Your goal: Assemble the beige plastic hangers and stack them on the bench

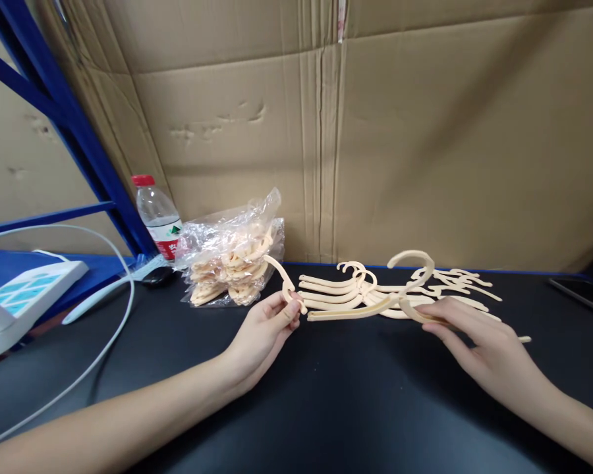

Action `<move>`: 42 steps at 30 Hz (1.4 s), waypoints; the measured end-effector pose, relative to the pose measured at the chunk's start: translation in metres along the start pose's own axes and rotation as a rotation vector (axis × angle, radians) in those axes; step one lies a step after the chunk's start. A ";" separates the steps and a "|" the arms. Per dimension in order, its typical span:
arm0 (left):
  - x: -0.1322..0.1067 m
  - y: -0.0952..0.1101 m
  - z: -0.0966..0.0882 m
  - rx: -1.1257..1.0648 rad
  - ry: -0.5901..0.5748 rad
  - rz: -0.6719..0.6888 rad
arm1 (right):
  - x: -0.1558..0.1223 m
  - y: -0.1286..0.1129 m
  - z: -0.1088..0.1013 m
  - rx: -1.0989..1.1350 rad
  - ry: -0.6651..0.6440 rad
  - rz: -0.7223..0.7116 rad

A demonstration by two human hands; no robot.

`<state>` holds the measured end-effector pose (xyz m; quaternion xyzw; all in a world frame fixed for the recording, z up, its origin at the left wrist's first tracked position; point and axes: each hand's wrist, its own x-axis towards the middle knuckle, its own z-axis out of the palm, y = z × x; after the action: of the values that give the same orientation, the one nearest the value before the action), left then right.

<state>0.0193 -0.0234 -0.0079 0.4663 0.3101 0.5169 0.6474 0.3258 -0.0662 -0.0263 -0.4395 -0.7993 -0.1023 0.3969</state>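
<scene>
Centrally, above a black worktop, the left hand has its grip pinched on a small curved cream piece; the right hand's grip is closed around one arm of a cream hanger, hook upward. More cream hangers lie just behind. Leftward, a clear bag of cream pieces sits beside a red-capped bottle.
</scene>
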 end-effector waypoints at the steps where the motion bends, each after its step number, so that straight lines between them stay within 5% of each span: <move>1: 0.000 0.000 0.000 -0.002 -0.023 -0.012 | 0.001 -0.001 -0.001 0.003 0.013 -0.003; 9: -0.005 0.006 0.004 0.001 -0.140 -0.133 | 0.002 -0.004 -0.002 0.036 0.087 0.005; 19: -0.004 0.000 0.004 0.027 -0.207 -0.075 | -0.002 -0.012 -0.005 0.040 0.092 -0.051; 42: -0.006 0.001 0.003 -0.094 -0.145 -0.131 | -0.006 -0.009 0.000 -0.022 0.179 -0.013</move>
<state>0.0203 -0.0301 -0.0067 0.4502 0.2676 0.4525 0.7218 0.3208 -0.0756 -0.0288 -0.4278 -0.7622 -0.1522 0.4613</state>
